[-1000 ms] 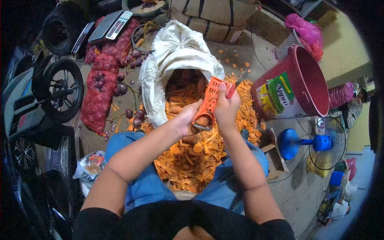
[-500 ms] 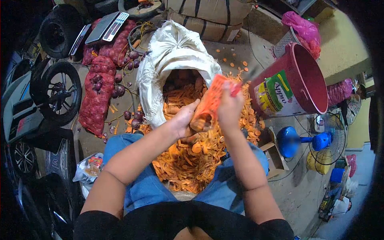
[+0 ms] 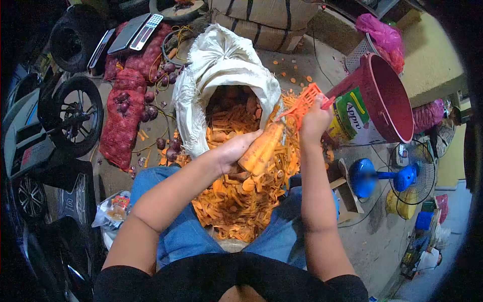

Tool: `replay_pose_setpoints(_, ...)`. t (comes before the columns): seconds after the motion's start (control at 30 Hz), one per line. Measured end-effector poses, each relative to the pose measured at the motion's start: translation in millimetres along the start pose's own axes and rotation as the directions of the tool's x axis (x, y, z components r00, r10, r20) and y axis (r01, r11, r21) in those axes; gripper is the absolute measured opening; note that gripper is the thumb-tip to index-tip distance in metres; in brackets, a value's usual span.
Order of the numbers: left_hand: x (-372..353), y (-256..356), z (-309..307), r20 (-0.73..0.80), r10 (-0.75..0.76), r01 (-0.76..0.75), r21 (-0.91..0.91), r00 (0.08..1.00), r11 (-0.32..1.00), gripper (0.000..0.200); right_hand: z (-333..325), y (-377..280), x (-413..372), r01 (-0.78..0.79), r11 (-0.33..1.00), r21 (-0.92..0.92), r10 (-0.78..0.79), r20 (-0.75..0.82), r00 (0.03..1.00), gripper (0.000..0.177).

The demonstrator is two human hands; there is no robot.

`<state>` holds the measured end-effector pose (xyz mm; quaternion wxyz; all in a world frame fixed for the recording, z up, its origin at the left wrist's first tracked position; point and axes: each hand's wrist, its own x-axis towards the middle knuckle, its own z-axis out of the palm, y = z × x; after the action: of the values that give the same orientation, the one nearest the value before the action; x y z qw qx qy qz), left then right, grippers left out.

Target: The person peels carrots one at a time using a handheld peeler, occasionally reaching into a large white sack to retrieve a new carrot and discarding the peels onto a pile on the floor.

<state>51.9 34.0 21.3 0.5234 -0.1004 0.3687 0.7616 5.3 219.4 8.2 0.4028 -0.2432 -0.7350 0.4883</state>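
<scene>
My left hand [image 3: 240, 150] is closed around the lower part of a large carrot [image 3: 261, 150], which tilts up to the right and is partly peeled. My right hand [image 3: 317, 121] grips an orange slotted plastic peeler [image 3: 306, 103] near the carrot's upper end. A red handle-like piece [image 3: 327, 103] sticks out beside my right fist; what it belongs to is hidden. Below my hands, a pile of carrot peelings [image 3: 234, 206] lies between my knees. Ahead, a white woven sack [image 3: 188, 108] gapes open with carrots and peelings at its mouth.
A red bucket [image 3: 370, 80] tilts at the right, near a blue fan [image 3: 405, 177] and a cardboard box [image 3: 347, 199]. Red net bags of onions [image 3: 121, 126], a scale [image 3: 136, 32] and a motorbike wheel [image 3: 75, 110] are at the left. Large wrapped bundles [image 3: 256, 22] stand behind.
My right hand has moved right and slightly up with the peeler, off the carrot's near part, uncovering more of its orange side. My left hand has stayed nearly in place.
</scene>
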Motion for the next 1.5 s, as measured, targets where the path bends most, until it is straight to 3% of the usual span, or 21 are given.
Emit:
replay_pose_setpoints(0.07, 2, -4, -7, 0.081, -0.041, 0.031, 0.122, 0.996, 0.992, 0.039, -7, 15, 17, 0.044, 0.999, 0.020, -0.042, -0.092, 0.995, 0.026)
replay_pose_setpoints(0.13, -1, -2, -6, 0.025, -0.010, 0.008, 0.090, 1.000, 0.996, 0.039, -18, 15, 30, -0.348, 0.901, 0.259, 0.378, -0.072, 0.923, 0.024)
replay_pose_setpoints(0.27, 2, 3, -4, -0.100, 0.049, -0.055, -0.060, 0.994, 0.997, 0.037, -12, -13, 2, -0.303, 0.833, 0.462, 0.230, 0.209, 0.951, 0.020)
replay_pose_setpoints(0.33, 8, 5, -5, -0.083, 0.077, -0.087, -0.128, 0.994, 0.988, 0.038, -8, -38, -30, -0.304, 0.866, 0.397, 0.153, 0.368, 0.917, 0.019)
replay_pose_setpoints(0.4, 10, 4, -1, -0.107, 0.088, -0.105, -0.161, 0.990, 0.981, 0.038, -5, -42, -51, -0.043, 0.981, 0.188, -0.043, 0.432, 0.901, 0.019)
replay_pose_setpoints(0.5, 14, -1, -1, -0.108, 0.118, -0.133, -0.144, 0.987, 0.981, 0.038, -5, -50, -69, -0.102, 0.984, 0.146, 0.011, 0.521, 0.853, 0.020)
replay_pose_setpoints(0.57, 11, -5, 1, -0.079, 0.138, -0.146, -0.099, 0.987, 0.984, 0.039, 7, -19, -58, -0.100, 0.976, 0.191, 0.023, 0.367, 0.930, 0.023)
replay_pose_setpoints(0.6, 4, -3, 5, -0.073, 0.041, -0.036, 0.063, 0.996, 0.997, 0.039, 8, -1, -40, -0.105, 0.984, 0.146, 0.059, 0.291, 0.955, 0.024)
replay_pose_setpoints(0.67, 0, -7, 6, -0.031, -0.047, 0.052, 0.202, 0.998, 0.978, 0.042, -3, 6, -3, -0.096, 0.991, -0.092, 0.103, 0.073, 0.992, 0.026)
replay_pose_setpoints(0.77, 7, -6, -9, 0.138, -0.042, 0.036, 0.049, 0.990, 0.998, 0.042, -10, 12, 16, -0.267, 0.961, 0.068, 0.270, -0.029, 0.963, 0.025)
replay_pose_setpoints(0.8, 6, -1, -1, -0.061, -0.006, 0.010, 0.063, 0.998, 0.998, 0.040, -10, -10, 7, -0.328, 0.899, 0.290, 0.312, 0.103, 0.945, 0.024)
replay_pose_setpoints(0.83, 7, 1, -1, -0.059, -0.004, 0.008, 0.063, 0.998, 0.998, 0.040, -11, -25, -3, -0.395, 0.781, 0.484, 0.316, 0.240, 0.918, 0.023)
replay_pose_setpoints(0.93, 21, -3, -15, -0.074, 0.072, -0.075, -0.042, 0.995, 0.996, 0.034, -3, -41, -48, -0.054, 0.949, 0.311, -0.062, 0.351, 0.934, 0.020)
replay_pose_setpoints(1.03, 14, -2, -4, -0.051, 0.211, -0.205, 0.102, 0.976, 0.973, 0.034, -4, -42, -69, 0.006, 0.991, 0.130, -0.068, 0.479, 0.875, 0.018)
replay_pose_setpoints(1.13, 2, -2, 2, -0.026, 0.100, -0.093, 0.195, 0.995, 0.976, 0.037, 2, -23, -41, 0.074, 0.996, 0.049, -0.084, 0.263, 0.961, 0.019)
replay_pose_setpoints(1.2, 6, -9, 1, -0.011, 0.045, -0.040, 0.273, 0.999, 0.961, 0.040, -3, 5, 2, -0.014, 0.999, 0.046, 0.011, 0.063, 0.998, 0.022)
replay_pose_setpoints(1.27, 1, -5, 3, 0.010, 0.025, -0.027, 0.246, 1.000, 0.969, 0.040, -18, 12, 23, -0.226, 0.967, 0.116, 0.224, 0.026, 0.974, 0.021)
replay_pose_setpoints(1.3, -1, -3, 4, 0.028, 0.007, -0.013, 0.218, 1.000, 0.976, 0.041, -17, 2, 18, -0.226, 0.967, 0.119, 0.225, 0.027, 0.974, 0.021)
replay_pose_setpoints(1.37, 11, -3, -7, -0.042, 0.018, -0.009, 0.201, 0.999, 0.980, 0.042, -16, -35, -4, -0.320, 0.821, 0.472, 0.228, 0.242, 0.943, 0.018)
replay_pose_setpoints(1.47, 13, 2, -11, -0.021, 0.103, -0.101, 0.089, 0.994, 0.991, 0.041, -8, -46, -52, 0.142, 0.973, 0.183, -0.192, 0.298, 0.935, 0.020)
replay_pose_setpoints(1.5, 12, 3, -8, -0.022, 0.103, -0.101, 0.090, 0.994, 0.991, 0.041, -5, -43, -59, 0.142, 0.973, 0.184, -0.192, 0.297, 0.935, 0.020)
